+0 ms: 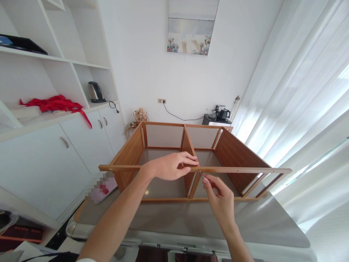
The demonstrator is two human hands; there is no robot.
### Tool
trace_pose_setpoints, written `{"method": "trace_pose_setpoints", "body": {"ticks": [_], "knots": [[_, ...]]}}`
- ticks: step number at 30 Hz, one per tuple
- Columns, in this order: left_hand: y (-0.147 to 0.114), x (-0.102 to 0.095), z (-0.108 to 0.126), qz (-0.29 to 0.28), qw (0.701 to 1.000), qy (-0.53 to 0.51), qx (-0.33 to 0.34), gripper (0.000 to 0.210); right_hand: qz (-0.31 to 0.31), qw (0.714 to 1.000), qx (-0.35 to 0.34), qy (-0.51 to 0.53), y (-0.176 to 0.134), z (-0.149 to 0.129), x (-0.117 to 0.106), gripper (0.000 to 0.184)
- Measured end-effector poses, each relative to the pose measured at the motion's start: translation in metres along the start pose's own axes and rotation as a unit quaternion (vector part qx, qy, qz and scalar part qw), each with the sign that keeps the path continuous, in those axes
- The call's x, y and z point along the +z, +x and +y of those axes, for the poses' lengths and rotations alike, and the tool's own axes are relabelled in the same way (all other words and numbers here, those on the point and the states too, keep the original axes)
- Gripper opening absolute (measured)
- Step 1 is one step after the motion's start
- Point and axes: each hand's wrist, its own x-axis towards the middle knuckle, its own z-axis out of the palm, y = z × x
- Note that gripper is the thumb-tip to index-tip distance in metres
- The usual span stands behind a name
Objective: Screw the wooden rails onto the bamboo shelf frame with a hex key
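A brown wooden frame (pixel 245 170) with side panels and a middle divider (pixel 188 140) lies on the grey table. My left hand (pixel 170 166) rests on the near top rail beside the divider, its fingers stretched out over the wood. My right hand (pixel 219 193) pinches a small bent metal hex key (pixel 201 174) between thumb and fingers. The key's tip meets the rail where the divider joins it. Whatever fastener sits there is too small to make out.
The grey table (pixel 174 216) carries the frame, with a phone-like flat item (pixel 105 189) at its left. White cabinets (pixel 68 145) holding a kettle (pixel 95 91) and red cloth (pixel 58 103) stand left. White curtains (pixel 300 91) hang right. A coffee-making set (pixel 219 113) stands behind.
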Motion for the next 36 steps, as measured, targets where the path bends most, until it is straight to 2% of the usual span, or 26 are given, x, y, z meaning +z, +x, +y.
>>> {"method": "trace_pose_setpoints", "body": {"ticks": [3, 7, 9, 13, 17, 25, 28, 30, 33, 36], "knots": [[0.000, -0.001, 0.001, -0.004, 1.000, 0.001, -0.005, 0.040, 0.050, 0.997, -0.044, -0.042, -0.005, -0.007, 0.009, 0.017], [0.000, -0.001, 0.002, -0.005, 1.000, 0.007, -0.012, 0.040, 0.100, 0.994, -0.035, -0.037, -0.014, -0.017, 0.023, 0.026], [-0.001, 0.000, 0.002, -0.002, 1.000, 0.012, -0.017, 0.039, 0.118, 0.991, -0.059, -0.039, -0.016, -0.020, 0.029, 0.026], [-0.001, 0.000, 0.002, 0.003, 1.000, 0.024, -0.015, 0.038, 0.053, 0.987, -0.148, -0.035, -0.011, -0.024, 0.035, 0.017], [0.001, -0.002, 0.001, -0.009, 1.000, 0.011, -0.004, 0.038, 0.011, 0.989, -0.148, -0.020, -0.001, -0.030, 0.029, 0.021], [0.007, -0.014, -0.006, -0.068, 0.997, -0.042, -0.018, 0.038, 0.033, 0.970, -0.211, -0.116, 0.011, -0.031, 0.019, 0.021], [0.006, -0.014, -0.007, -0.064, 0.995, -0.063, -0.032, 0.038, 0.066, 0.974, -0.190, -0.108, 0.019, -0.037, 0.016, 0.016], [0.006, -0.014, -0.006, -0.054, 0.997, -0.044, -0.019, 0.038, 0.080, 0.982, -0.146, -0.085, 0.024, -0.042, 0.014, 0.021], [0.005, -0.012, -0.003, -0.049, 0.999, -0.010, -0.006, 0.041, 0.058, 0.996, -0.065, -0.027, 0.026, -0.044, 0.010, 0.039], [0.005, -0.009, 0.000, -0.032, 0.999, 0.006, -0.010, 0.040, 0.045, 0.999, -0.022, 0.008, 0.022, -0.034, 0.005, 0.030]]}}
